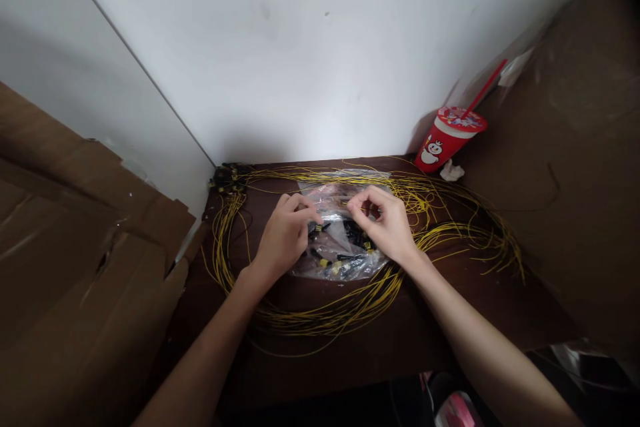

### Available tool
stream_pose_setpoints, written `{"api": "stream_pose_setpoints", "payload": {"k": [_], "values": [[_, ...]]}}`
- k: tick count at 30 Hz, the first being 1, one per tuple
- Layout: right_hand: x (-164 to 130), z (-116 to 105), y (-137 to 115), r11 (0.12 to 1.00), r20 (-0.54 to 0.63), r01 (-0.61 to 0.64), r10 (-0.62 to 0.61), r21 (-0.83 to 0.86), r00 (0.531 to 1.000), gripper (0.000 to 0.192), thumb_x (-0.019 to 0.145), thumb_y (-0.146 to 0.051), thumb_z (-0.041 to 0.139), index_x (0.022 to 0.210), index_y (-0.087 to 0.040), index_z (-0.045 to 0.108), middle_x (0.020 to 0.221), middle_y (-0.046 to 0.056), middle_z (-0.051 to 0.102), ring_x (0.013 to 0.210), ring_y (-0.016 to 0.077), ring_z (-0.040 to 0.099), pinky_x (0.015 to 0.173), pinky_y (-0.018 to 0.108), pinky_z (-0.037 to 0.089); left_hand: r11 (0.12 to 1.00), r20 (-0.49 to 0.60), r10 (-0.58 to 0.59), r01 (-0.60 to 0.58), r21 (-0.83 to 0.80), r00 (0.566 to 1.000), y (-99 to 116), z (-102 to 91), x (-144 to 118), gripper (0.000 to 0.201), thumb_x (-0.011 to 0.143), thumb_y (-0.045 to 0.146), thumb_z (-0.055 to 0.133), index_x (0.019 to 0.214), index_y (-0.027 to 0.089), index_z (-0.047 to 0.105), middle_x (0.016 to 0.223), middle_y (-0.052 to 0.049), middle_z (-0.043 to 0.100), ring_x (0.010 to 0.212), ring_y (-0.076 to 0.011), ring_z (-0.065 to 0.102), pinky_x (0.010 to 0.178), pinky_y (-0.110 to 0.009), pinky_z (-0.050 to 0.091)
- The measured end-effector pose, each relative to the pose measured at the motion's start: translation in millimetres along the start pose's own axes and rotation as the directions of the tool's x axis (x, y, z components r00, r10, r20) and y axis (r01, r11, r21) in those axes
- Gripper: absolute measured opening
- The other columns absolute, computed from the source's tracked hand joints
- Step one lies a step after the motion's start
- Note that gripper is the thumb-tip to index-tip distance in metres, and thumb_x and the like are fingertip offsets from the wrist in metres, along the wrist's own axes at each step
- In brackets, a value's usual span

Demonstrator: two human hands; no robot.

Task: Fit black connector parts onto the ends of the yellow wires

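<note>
**White wall beyond, clear plastic bag under two bare hands**

Beyond both hands, a plain white panel wall (300,47). Below them, a dark brown table (360,353), with torn brown cardboard (75,280) on the left side and more brown cardboard (565,147) on the right.

Just under and between the hands, a clear, wrinkled plastic bag (360,272), with small black and yellow plastic pieces (356,238) showing at it. Left hand (286,232) at the bag's left part, with fingers bent inward; cannot tell whether pinching something. Right hand (384,221) at the opposite side, near the left one but apart from it, with thumb and index finger curled close into a ring; cannot tell what, if anything, is between the tips.

Nearer than the hands, a long curved bundle of thin yellow and black wires (320,320), crossed by both forearms. More such wires beyond the bag, reaching far to the right of the right hand. Beyond the left hand and further left, a cluster of black connectors (227,177) at the wires' end. Beyond the right hand, to the right, a red and white cup (445,140) with a red straw (485,88), and just beside it a crumpled white tissue (452,171).
</note>
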State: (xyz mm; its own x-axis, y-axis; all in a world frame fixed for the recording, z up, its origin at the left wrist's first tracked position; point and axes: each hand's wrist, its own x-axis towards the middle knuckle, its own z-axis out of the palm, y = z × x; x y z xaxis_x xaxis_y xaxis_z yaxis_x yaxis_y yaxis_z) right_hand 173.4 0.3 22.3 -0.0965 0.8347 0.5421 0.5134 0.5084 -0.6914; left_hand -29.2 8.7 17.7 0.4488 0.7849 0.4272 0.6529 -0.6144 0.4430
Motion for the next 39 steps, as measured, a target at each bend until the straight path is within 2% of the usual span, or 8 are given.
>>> {"api": "stream_pose_setpoints", "payload": {"k": [3,5,10,17,21,27,34,39], "values": [[-1.1,1.4,0.9,1.000,0.010,0.012,-0.012,0.004,1.000,0.013,0.085,-0.020,0.055,0.073,-0.017,0.060,0.071,0.001,0.060,0.064,0.0119,0.051,0.060,0.025,0.039,0.997,0.064,-0.010,0.005,0.078,0.998,-0.2,-5.1,-0.5,0.028,0.073,0.000,0.050,0.063,0.018,0.068,0.089,-0.006,0.057,0.086,-0.0196,0.048,0.076,-0.034,0.045],[-1.8,1.9,0.9,1.000,0.025,0.021,-0.021,0.004,0.999,0.013,0.085,-0.021,0.055,0.073,-0.017,0.059,0.072,0.001,0.060,0.065,0.0121,0.051,0.061,0.025,0.039,0.989,0.098,-0.022,0.007,0.148,0.995,0.1,-6.3,-1.0,0.024,0.072,0.003,0.053,0.061,0.018,0.067,0.089,-0.006,0.057,0.087,-0.0209,0.048,0.077,-0.035,0.045],[-2.5,1.8,0.0,0.999,0.058,0.032,-0.032,-0.007,0.998,0.014,0.086,-0.022,0.054,0.073,-0.018,0.058,0.073,0.001,0.060,0.066,0.0128,0.052,0.061,0.026,0.039,0.954,0.068,-0.083,0.059,0.293,0.994,-1.8,-5.4,-1.9,0.018,0.074,0.010,0.055,0.080,0.018,0.071,0.094,-0.008,0.057,0.091,-0.0232,0.048,0.078,-0.037,0.046],[-2.4,1.0,0.5,0.999,0.067,0.036,-0.035,-0.017,0.997,0.014,0.086,-0.022,0.054,0.073,-0.018,0.057,0.073,0.001,0.059,0.066,0.0130,0.052,0.061,0.026,0.039,0.906,0.039,-0.129,0.101,0.410,0.991,-2.8,-6.1,-3.4,0.020,0.080,0.025,0.057,0.095,0.019,0.070,0.096,-0.009,0.055,0.092,-0.0256,0.047,0.080,-0.040,0.045],[-2.8,1.4,0.6,0.999,0.082,0.046,-0.043,-0.028,0.996,0.014,0.086,-0.023,0.054,0.074,-0.018,0.057,0.073,0.001,0.059,0.066,0.0128,0.052,0.061,0.026,0.039,0.935,0.040,-0.104,0.084,0.345,0.994,-1.7,-6.1,-2.7,0.019,0.080,0.019,0.056,0.094,0.018,0.069,0.102,-0.010,0.054,0.095,-0.0246,0.046,0.083,-0.039,0.045],[-3.1,1.3,-1.8,0.997,0.113,0.066,-0.062,-0.029,0.992,0.013,0.086,-0.020,0.052,0.074,-0.018,0.056,0.073,0.001,0.057,0.067,0.0123,0.052,0.060,0.025,0.039,0.968,0.111,-0.067,0.037,0.247,0.992,-1.8,-3.5,-4.0,0.017,0.080,0.022,0.059,0.092,0.023,0.072,0.112,-0.009,0.050,0.100,-0.0255,0.043,0.087,-0.043,0.043],[-3.3,1.7,-3.5,0.995,0.146,0.097,-0.093,-0.021,0.985,0.011,0.086,-0.017,0.052,0.075,-0.019,0.055,0.073,0.001,0.057,0.067,0.0125,0.052,0.062,0.025,0.040,0.968,0.180,-0.051,0.005,0.250,0.982,-3.5,-1.3,-4.4,0.017,0.084,0.024,0.059,0.093,0.026,0.074,0.109,-0.008,0.053,0.098,-0.0243,0.042,0.091,-0.045,0.041],[-3.7,2.7,-3.4,0.993,0.164,0.112,-0.106,-0.028,0.981,0.012,0.086,-0.019,0.051,0.075,-0.019,0.055,0.073,0.001,0.056,0.066,0.0127,0.051,0.061,0.026,0.040,0.980,0.178,-0.034,-0.001,0.197,0.983,-5.1,-2.0,-3.6,0.014,0.082,0.021,0.061,0.088,0.023,0.074,0.109,-0.008,0.055,0.100,-0.0236,0.043,0.091,-0.044,0.042]]}}
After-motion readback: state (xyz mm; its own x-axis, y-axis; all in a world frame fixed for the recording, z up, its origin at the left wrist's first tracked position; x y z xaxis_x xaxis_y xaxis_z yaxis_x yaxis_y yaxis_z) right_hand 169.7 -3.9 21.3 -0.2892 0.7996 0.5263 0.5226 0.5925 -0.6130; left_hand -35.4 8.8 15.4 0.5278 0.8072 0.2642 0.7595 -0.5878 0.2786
